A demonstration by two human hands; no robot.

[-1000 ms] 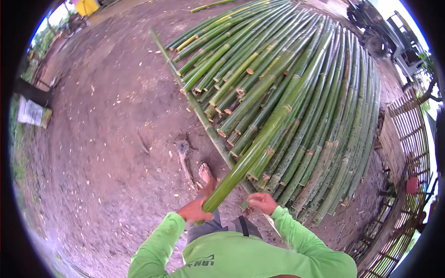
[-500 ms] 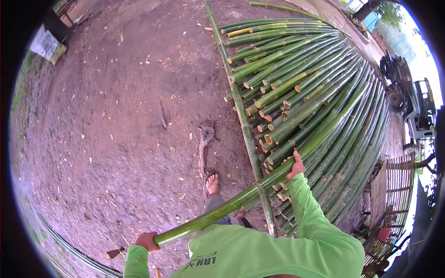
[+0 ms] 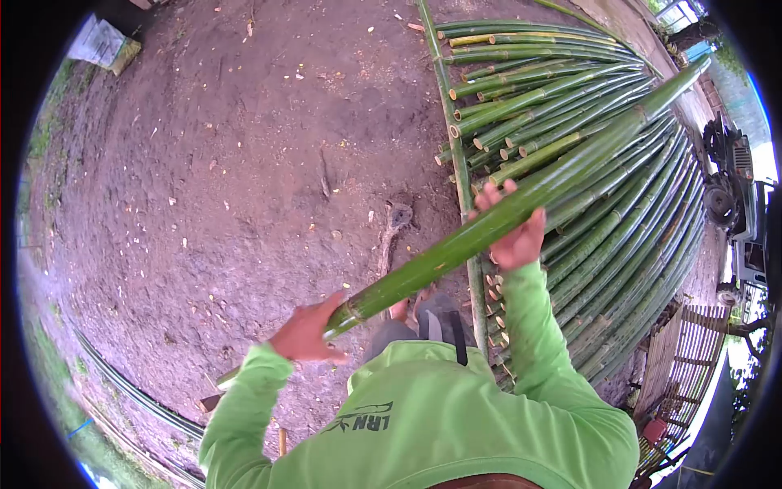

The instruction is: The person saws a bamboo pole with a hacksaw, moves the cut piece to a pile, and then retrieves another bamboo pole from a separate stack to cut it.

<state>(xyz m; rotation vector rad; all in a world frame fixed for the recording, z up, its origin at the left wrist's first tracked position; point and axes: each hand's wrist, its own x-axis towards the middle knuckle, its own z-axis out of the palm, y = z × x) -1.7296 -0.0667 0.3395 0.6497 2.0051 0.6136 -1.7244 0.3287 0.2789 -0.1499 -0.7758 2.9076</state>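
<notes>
A long green bamboo pole [image 3: 440, 254] slants up across my body, from lower left to upper right, its far part above the other poles. My left hand [image 3: 308, 329] is at the pole's near end, thumb and loosely bent fingers on either side of it. Farther along, my right hand [image 3: 516, 241] cradles the pole from beneath, fingertips showing on one side and the thumb on the other. Beneath and beyond it lies a pile of cut bamboo poles [image 3: 627, 236], their cut ends resting over a crosswise bamboo pole [image 3: 453, 130].
Bare damp soil [image 3: 212, 212] spreads to the left, with a piece of wood [image 3: 391, 232] in front of my feet. A white sack [image 3: 102, 45] stands at upper left. A vehicle [image 3: 737, 196] and a slatted bamboo structure [image 3: 688, 359] are at the right.
The held pole has risen off the pile, its far end now raised. My left hand has moved up and right with looser fingers; my right hand has moved up with the pole.
</notes>
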